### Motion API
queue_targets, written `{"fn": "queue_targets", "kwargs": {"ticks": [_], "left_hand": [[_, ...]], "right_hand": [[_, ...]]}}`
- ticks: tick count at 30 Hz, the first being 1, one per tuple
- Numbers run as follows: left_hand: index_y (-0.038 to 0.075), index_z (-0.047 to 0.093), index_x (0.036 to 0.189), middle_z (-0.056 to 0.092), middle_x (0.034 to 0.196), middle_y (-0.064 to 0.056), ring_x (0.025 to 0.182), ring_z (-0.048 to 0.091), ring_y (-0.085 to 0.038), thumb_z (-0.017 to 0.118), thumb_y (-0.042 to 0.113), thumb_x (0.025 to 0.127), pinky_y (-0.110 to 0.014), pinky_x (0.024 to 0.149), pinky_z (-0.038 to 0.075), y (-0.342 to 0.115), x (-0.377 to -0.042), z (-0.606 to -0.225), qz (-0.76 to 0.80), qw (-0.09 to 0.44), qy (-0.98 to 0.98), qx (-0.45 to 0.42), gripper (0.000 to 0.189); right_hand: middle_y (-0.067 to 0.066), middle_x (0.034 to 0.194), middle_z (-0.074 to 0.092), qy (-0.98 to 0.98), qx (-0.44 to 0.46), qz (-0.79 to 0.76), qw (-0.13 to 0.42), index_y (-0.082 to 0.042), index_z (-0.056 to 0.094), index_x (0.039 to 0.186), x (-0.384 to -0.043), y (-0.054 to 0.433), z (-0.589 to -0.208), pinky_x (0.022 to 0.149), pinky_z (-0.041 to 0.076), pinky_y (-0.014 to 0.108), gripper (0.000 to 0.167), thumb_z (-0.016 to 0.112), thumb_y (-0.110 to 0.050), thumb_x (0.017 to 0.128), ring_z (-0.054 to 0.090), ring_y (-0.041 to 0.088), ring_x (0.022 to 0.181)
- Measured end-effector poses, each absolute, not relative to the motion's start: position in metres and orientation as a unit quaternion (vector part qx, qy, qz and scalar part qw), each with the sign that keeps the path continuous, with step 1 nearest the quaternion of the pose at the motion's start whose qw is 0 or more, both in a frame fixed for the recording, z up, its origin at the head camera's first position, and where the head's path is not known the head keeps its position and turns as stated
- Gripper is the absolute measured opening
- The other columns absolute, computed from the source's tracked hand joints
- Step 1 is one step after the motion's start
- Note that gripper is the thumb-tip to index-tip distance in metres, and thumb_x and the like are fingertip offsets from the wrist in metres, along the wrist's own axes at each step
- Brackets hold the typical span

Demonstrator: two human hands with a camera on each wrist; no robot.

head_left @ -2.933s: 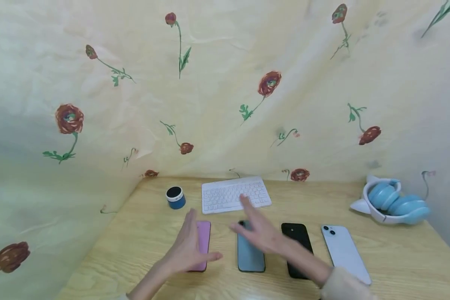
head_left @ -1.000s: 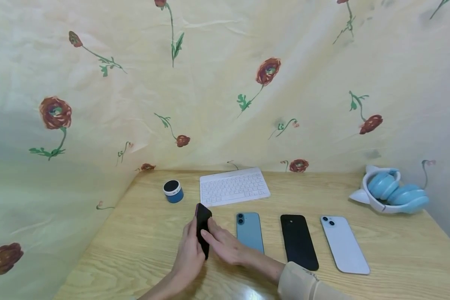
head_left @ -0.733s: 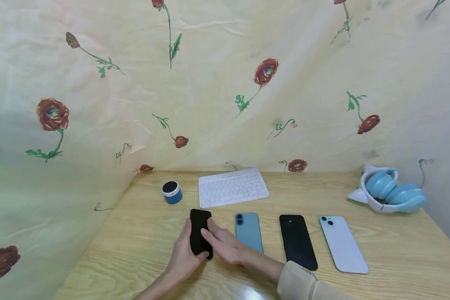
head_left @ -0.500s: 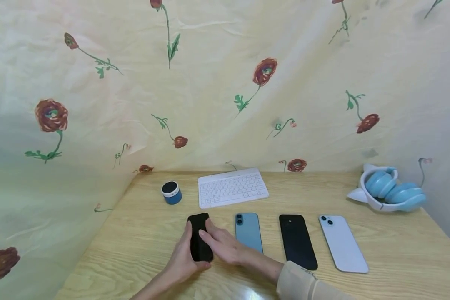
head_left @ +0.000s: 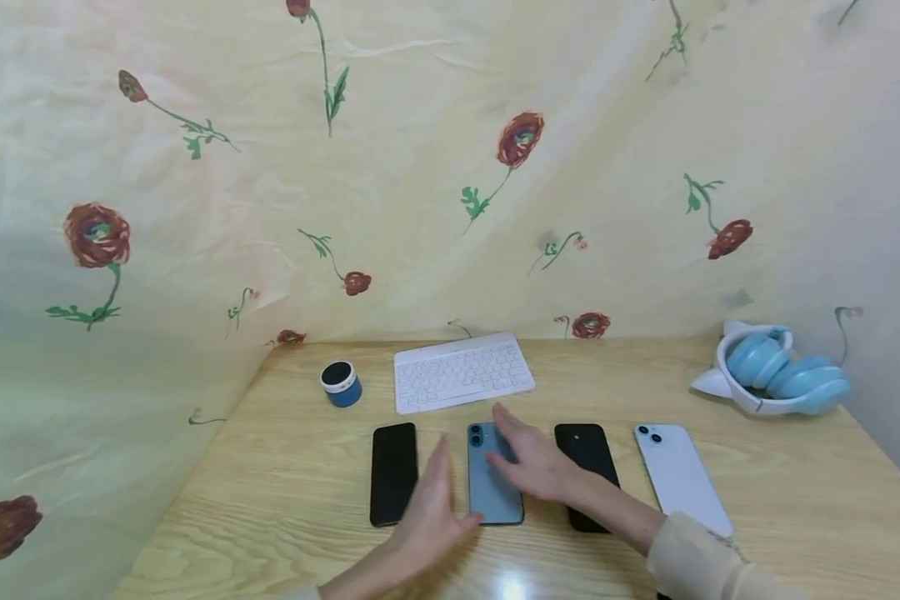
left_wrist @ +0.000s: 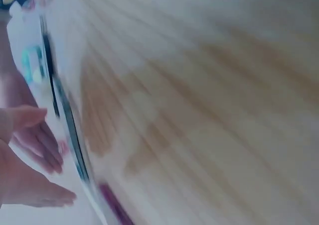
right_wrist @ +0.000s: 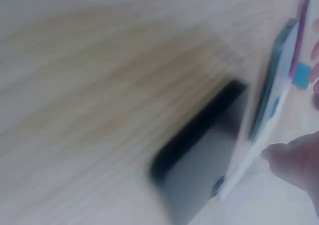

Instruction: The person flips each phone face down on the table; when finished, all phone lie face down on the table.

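A blue smartphone [head_left: 489, 487] lies back up on the wooden table, its two camera lenses toward the far end. My left hand [head_left: 429, 518] hovers at its left side, fingers extended and thumb spread. Over its right edge is my right hand [head_left: 536, 462], also with fingers and thumb apart; whether either touches the phone I cannot tell. To the left, a smartphone [head_left: 393, 475] rests with its black screen up. In the right wrist view, the right thumb [right_wrist: 294, 160] shows near the black smartphone [right_wrist: 192, 155], which lies under my right forearm.
A white smartphone [head_left: 682, 479] lies at the right. Behind stand a white keyboard [head_left: 463, 372] and a small blue speaker [head_left: 342, 385]. Blue-and-white headphones [head_left: 772, 372] sit at the far right. A flowered cloth [head_left: 420, 167] hangs behind the table.
The pink-backed phone at the left was picked up by both hands, turned over and laid screen up. Both hands let it go and moved right to the blue phone.
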State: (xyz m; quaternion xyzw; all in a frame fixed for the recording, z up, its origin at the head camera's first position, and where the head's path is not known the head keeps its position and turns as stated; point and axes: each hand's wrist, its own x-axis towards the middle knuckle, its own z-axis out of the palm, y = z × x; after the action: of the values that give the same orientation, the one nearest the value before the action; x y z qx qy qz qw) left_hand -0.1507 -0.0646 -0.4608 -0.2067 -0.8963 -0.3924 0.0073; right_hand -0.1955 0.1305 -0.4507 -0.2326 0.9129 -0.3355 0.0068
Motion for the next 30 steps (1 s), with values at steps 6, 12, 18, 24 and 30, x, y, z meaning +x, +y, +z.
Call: {"fn": "queue_targets", "kwargs": {"ticks": [6, 12, 18, 24, 30], "left_hand": [[-0.016, 0.005, 0.148, 0.003, 0.155, -0.036, 0.143, 0.011, -0.043, 0.080, 0.024, 0.081, -0.052, 0.109, 0.027, -0.026, -0.153, -0.469, -0.339, -0.040, -0.913, -0.223, 0.109], [-0.021, 0.010, 0.145, 0.003, 0.151, -0.041, 0.143, 0.005, -0.047, 0.076, 0.045, 0.082, -0.055, 0.110, 0.024, -0.011, -0.158, -0.478, -0.279, -0.023, -0.935, -0.219, 0.113], [-0.024, 0.008, 0.143, -0.002, 0.149, -0.044, 0.140, -0.001, -0.052, 0.073, 0.038, 0.083, -0.058, 0.109, 0.021, -0.003, -0.159, -0.481, -0.260, -0.023, -0.941, -0.214, 0.108], [-0.028, 0.016, 0.139, 0.003, 0.145, -0.049, 0.139, 0.000, -0.056, 0.071, 0.046, 0.084, -0.058, 0.111, 0.015, 0.003, -0.159, -0.480, -0.235, -0.006, -0.948, -0.215, 0.107], [-0.027, 0.018, 0.139, 0.009, 0.143, -0.050, 0.137, 0.002, -0.057, 0.069, 0.045, 0.086, -0.058, 0.112, 0.015, 0.007, -0.157, -0.478, -0.209, -0.005, -0.952, -0.224, 0.103]], "right_hand": [[0.036, 0.148, 0.027, 0.917, -0.266, -0.298, 0.001, 0.019, 0.025, 0.143, -0.190, 0.146, -0.466, 0.100, 0.041, 0.047, 0.061, 0.053, -0.010, 0.098, 0.043, 0.039, 0.130], [0.037, 0.148, 0.028, 0.921, -0.271, -0.281, -0.004, 0.019, 0.028, 0.142, -0.181, 0.143, -0.474, 0.105, 0.033, 0.052, 0.056, 0.050, -0.010, 0.100, 0.031, 0.043, 0.137], [0.033, 0.149, 0.030, 0.928, -0.268, -0.260, -0.014, 0.016, 0.032, 0.143, -0.179, 0.143, -0.474, 0.105, 0.034, 0.052, 0.051, 0.046, -0.012, 0.102, 0.032, 0.042, 0.137], [0.030, 0.150, 0.031, 0.934, -0.265, -0.237, -0.031, 0.014, 0.035, 0.142, -0.176, 0.147, -0.475, 0.104, 0.036, 0.052, 0.050, 0.047, -0.013, 0.102, 0.034, 0.040, 0.137], [0.030, 0.149, 0.033, 0.937, -0.266, -0.224, -0.039, 0.014, 0.038, 0.142, -0.175, 0.151, -0.478, 0.103, 0.037, 0.052, 0.049, 0.048, -0.013, 0.102, 0.035, 0.040, 0.136]]}}
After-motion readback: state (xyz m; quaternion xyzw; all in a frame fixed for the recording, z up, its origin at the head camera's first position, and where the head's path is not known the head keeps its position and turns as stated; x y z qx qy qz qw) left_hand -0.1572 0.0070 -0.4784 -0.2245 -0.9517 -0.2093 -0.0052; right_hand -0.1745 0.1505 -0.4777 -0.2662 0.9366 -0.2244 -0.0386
